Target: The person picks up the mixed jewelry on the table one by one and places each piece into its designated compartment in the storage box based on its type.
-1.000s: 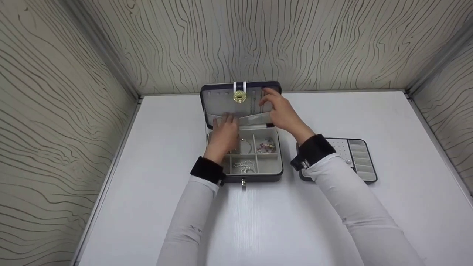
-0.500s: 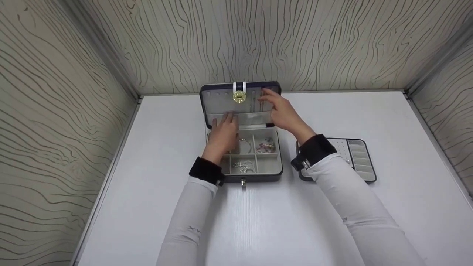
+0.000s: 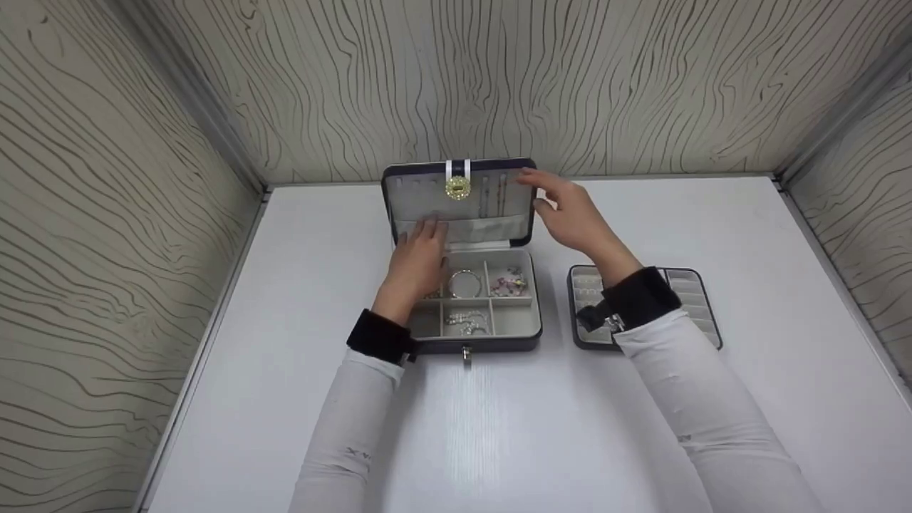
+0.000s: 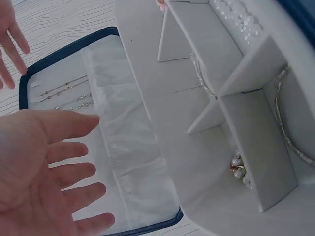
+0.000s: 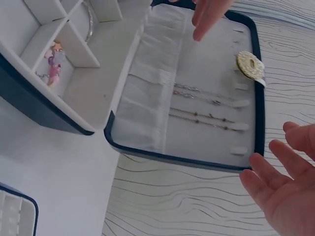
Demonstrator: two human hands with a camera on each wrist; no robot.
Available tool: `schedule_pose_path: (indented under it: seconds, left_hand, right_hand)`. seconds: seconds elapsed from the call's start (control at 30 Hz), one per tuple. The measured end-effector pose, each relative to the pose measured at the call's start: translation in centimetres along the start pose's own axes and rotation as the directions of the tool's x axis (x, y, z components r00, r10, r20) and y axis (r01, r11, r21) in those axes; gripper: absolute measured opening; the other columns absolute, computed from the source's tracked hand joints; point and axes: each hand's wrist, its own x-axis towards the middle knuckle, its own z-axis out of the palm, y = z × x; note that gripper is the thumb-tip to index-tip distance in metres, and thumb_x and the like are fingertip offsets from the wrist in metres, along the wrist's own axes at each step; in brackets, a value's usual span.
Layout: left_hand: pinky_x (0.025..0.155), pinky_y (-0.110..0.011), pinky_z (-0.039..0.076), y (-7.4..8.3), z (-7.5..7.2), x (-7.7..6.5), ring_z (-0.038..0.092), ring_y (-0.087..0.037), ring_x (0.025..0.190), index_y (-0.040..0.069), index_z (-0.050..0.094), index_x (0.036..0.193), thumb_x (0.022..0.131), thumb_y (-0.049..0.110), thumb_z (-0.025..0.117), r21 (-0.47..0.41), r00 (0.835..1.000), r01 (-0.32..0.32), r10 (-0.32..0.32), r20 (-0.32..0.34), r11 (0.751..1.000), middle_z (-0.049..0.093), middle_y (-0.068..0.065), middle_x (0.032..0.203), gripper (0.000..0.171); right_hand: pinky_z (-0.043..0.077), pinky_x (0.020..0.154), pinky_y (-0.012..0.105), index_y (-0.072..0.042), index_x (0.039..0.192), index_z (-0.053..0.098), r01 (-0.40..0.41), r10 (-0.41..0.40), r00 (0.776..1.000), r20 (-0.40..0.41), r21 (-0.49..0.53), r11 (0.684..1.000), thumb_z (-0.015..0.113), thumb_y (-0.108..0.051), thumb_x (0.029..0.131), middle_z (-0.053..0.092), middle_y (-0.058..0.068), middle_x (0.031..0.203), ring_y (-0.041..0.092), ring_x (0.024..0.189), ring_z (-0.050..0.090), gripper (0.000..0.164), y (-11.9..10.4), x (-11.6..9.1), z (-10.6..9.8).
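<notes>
A dark blue jewelry box (image 3: 516, 318) stands with its lid (image 3: 427, 205) raised. Two necklaces (image 5: 206, 117) hang inside the lid above a gathered fabric pocket (image 5: 145, 88). My left hand (image 3: 419, 263) reaches over the left compartments, fingers straight and spread, tips in front of the pocket; contact is unclear. At the lid's upper right edge is my right hand (image 3: 576, 217), fingers loosely bent, holding nothing. Compartments hold a bangle (image 3: 465, 283), a colored bead bracelet (image 3: 509, 283) and sparkling jewelry (image 3: 468, 322). My left hand partly hides the left compartments.
A strap with a round gold clasp (image 3: 458, 187) hangs over the lid's front. Right of the box lies a jewelry tray (image 3: 586, 285) with slots, partly under my right wrist. A patterned wall (image 3: 484, 85) rises behind the white table (image 3: 285, 299).
My right hand has moved right, from before the necklaces to the lid's edge. The pocket's top edge, slanted a second ago, now runs straight. My left hand has shifted slightly left.
</notes>
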Motion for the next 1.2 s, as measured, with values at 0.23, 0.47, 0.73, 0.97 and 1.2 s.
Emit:
schedule_pose_path:
  seconds: [0.23, 0.47, 0.73, 0.97, 1.2]
  left_hand:
    - [0.111, -0.061, 0.024, -0.9, -0.7, -2.1, 0.031, -0.041, 0.14, 0.006, 0.046, 0.145, 0.091, 0.018, 0.069, 0.009, 0.999, 0.021, -0.02, -0.041, 1.0, 0.036, -0.019, 0.152, 0.06]
    - [0.111, -0.063, 0.022, -2.4, -0.4, -5.0, 0.027, -0.041, 0.141, 0.006, 0.045, 0.146, 0.092, 0.028, 0.07, -0.077, 0.996, 0.059, -0.064, -0.065, 0.995, 0.032, -0.023, 0.153, 0.063]
    - [0.113, -0.059, 0.02, -4.0, 1.5, -7.6, 0.023, -0.042, 0.142, 0.001, 0.031, 0.152, 0.095, 0.042, 0.062, -0.261, 0.989, 0.133, -0.147, -0.035, 0.956, 0.025, -0.026, 0.155, 0.077]
    - [0.111, -0.052, 0.031, -5.7, 3.3, -8.8, 0.03, -0.04, 0.14, -0.003, 0.026, 0.152, 0.102, 0.033, 0.051, -0.338, 0.963, 0.266, -0.261, 0.063, 0.903, 0.024, -0.027, 0.155, 0.067]
    - [0.11, -0.052, 0.032, -7.0, 4.1, -9.6, 0.037, -0.041, 0.136, -0.005, 0.025, 0.151, 0.105, 0.024, 0.042, -0.435, 0.936, 0.351, -0.311, 0.163, 0.829, 0.036, -0.029, 0.149, 0.057]
  right_hand:
    - [0.031, 0.111, 0.052, -0.001, 0.139, 0.052, 0.005, -0.009, 0.999, -0.046, -0.088, 0.996, 0.051, -0.002, 0.099, 0.041, 0.019, 0.149, 0.035, 0.139, 0.034, 0.04, 1.3, -2.3, -1.4]
    - [0.029, 0.11, 0.058, 0.0, 0.143, 0.047, -0.077, 0.078, 0.997, -0.003, -0.151, 0.985, 0.058, -0.011, 0.098, 0.033, 0.022, 0.153, 0.041, 0.139, 0.03, 0.047, 4.0, -5.2, -1.8]
    - [0.022, 0.108, 0.066, -0.002, 0.152, 0.028, -0.201, 0.231, 0.967, 0.105, -0.234, 0.951, 0.061, -0.026, 0.098, 0.019, 0.029, 0.156, 0.05, 0.14, 0.021, 0.068, 7.1, -8.5, -3.3]
    - [0.018, 0.108, 0.068, 0.002, 0.153, 0.022, -0.292, 0.318, 0.946, 0.07, -0.25, 0.923, 0.06, -0.026, 0.098, 0.016, 0.035, 0.153, 0.054, 0.138, 0.017, 0.072, 10.3, -11.6, -5.3]
    - [0.018, 0.106, 0.07, 0.007, 0.152, 0.015, -0.458, 0.474, 0.881, 0.014, -0.23, 0.859, 0.058, -0.022, 0.098, 0.017, 0.041, 0.149, 0.059, 0.135, 0.017, 0.075, 13.6, -14.8, -7.7]
